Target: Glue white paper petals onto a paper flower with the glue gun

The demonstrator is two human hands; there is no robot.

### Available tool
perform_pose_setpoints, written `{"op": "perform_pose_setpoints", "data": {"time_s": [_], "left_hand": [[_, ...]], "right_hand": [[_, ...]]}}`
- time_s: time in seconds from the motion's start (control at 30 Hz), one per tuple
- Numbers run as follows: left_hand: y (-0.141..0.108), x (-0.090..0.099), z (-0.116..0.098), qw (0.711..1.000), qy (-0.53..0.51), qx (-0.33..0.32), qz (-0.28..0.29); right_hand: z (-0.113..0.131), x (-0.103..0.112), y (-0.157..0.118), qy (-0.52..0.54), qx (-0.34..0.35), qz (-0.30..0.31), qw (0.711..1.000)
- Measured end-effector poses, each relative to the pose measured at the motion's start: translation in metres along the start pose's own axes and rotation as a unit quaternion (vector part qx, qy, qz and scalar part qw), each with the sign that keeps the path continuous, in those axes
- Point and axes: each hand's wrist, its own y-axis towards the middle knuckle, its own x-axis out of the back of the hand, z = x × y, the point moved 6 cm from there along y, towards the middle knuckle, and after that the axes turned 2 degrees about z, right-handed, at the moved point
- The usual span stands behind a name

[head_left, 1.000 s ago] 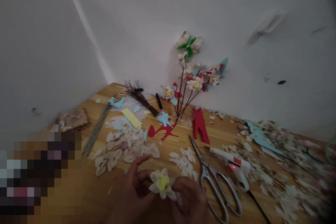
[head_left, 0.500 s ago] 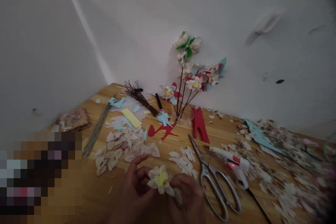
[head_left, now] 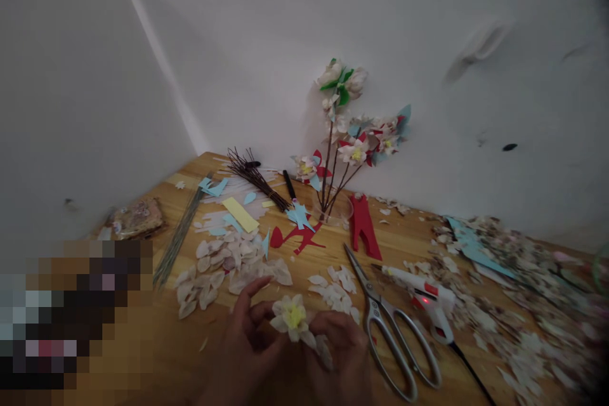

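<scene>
Honey-coloured wood makes up the worktop, pushed into a corner of plain white walls and littered with pale paper scraps. My left hand and right hand are both pinched around a small cream paper flower with a yellow centre, held just above the near edge. Steel scissors and a white glue gun lie to my right; a glass jar of paper blossoms on twigs stands by the wall.
</scene>
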Motion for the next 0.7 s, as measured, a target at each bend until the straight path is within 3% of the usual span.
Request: {"op": "perform_pose_setpoints", "data": {"time_s": [0.1, 0.3, 0.57, 0.7], "left_hand": [[0.000, 0.001, 0.001, 1.000, 0.030, 0.000, -0.007], [0.001, -0.002, 0.002, 0.999, 0.001, -0.011, 0.032], [0.000, -0.002, 0.003, 0.999, -0.025, -0.004, 0.038], [0.003, -0.003, 0.007, 0.994, -0.088, 0.005, 0.061]], "right_hand": [[0.003, 0.001, 0.010, 0.009, -0.011, -0.009, 1.000], [-0.003, -0.004, 0.026, 0.113, -0.160, 0.000, 0.981], [-0.006, -0.007, 0.020, 0.122, -0.153, 0.003, 0.981], [-0.003, -0.008, 0.019, 0.109, -0.143, 0.008, 0.984]]}}
